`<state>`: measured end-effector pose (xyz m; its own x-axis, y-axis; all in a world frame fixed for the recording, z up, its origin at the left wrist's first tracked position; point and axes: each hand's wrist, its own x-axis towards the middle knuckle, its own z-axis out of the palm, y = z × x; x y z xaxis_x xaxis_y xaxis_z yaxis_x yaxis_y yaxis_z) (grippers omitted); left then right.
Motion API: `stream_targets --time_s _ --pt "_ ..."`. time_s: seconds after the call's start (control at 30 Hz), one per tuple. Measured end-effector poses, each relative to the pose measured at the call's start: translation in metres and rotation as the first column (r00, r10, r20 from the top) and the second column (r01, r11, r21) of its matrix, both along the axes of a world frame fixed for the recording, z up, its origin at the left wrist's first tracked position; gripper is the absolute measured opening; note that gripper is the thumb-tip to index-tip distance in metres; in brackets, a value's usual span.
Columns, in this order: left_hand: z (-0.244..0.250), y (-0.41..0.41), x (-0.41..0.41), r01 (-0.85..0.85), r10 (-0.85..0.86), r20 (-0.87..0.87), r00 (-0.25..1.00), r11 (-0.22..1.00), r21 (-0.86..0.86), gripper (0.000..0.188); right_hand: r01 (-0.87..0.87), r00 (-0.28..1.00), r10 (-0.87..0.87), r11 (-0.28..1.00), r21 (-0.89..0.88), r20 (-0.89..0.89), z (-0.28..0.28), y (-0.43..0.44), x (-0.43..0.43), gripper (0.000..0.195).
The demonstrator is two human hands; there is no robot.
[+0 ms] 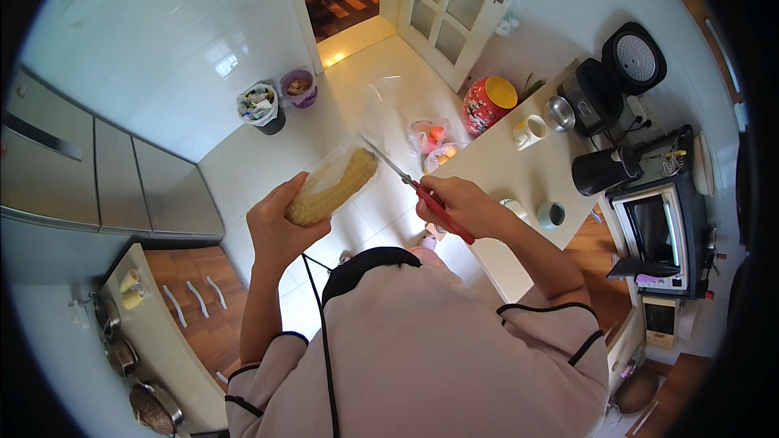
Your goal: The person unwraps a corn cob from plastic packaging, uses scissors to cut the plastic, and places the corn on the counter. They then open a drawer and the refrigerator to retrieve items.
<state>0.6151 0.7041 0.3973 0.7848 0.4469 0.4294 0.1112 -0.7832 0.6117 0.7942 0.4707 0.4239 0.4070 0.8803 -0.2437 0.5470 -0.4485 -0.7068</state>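
In my left hand [283,219] is a pale yellow corn cob [336,190] inside a clear plastic wrapper [328,171], gripped near its lower end. The wrapper's far end sticks out past the cob's tip. My right hand [459,204] grips a pair of scissors by the red handles [439,212]. Their metal blades [389,160] point up and left, close to the upper end of the wrapped cob. Whether the blades touch the plastic I cannot tell. Both hands are held above the tiled floor, in front of my body.
On the right counter [487,164] stand a mug [529,132], a metal bowl [558,113], an open rice cooker [590,97] and a black kettle [602,170]. Two more cobs [132,291] lie on the left counter. Fruit bags [431,135], a red patterned container [484,106] and a trash bin [261,108] stand on the floor.
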Motion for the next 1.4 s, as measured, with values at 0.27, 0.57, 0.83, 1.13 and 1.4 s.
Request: stream_targets --time_s 0.27,0.57,0.83,1.13,1.4 --pt "0.005 -0.002 0.021 0.163 -0.163 -0.066 0.984 0.987 0.001 0.055 -0.017 0.999 0.031 0.958 -0.287 0.042 0.013 -0.017 0.019 0.044" --pt "0.000 -0.010 0.053 0.311 -0.324 -0.139 0.936 0.944 -0.109 0.055 -0.027 0.983 0.086 0.940 -0.340 0.160 0.029 -0.051 0.037 0.049" --pt "0.026 -0.022 0.091 0.475 -0.448 -0.235 0.863 0.877 0.073 0.049 -0.032 0.999 0.034 0.961 -0.274 0.004 0.035 -0.084 0.066 0.051" --pt "0.026 -0.029 0.114 0.491 -0.455 -0.261 0.851 0.867 0.091 0.050 0.024 1.000 -0.023 0.987 -0.159 0.013 0.011 -0.098 0.072 0.060" --pt "0.002 -0.040 0.138 0.537 -0.520 -0.275 0.809 0.844 -0.017 0.051 0.111 0.992 -0.105 0.990 -0.085 0.070 -0.001 -0.122 0.070 0.053"
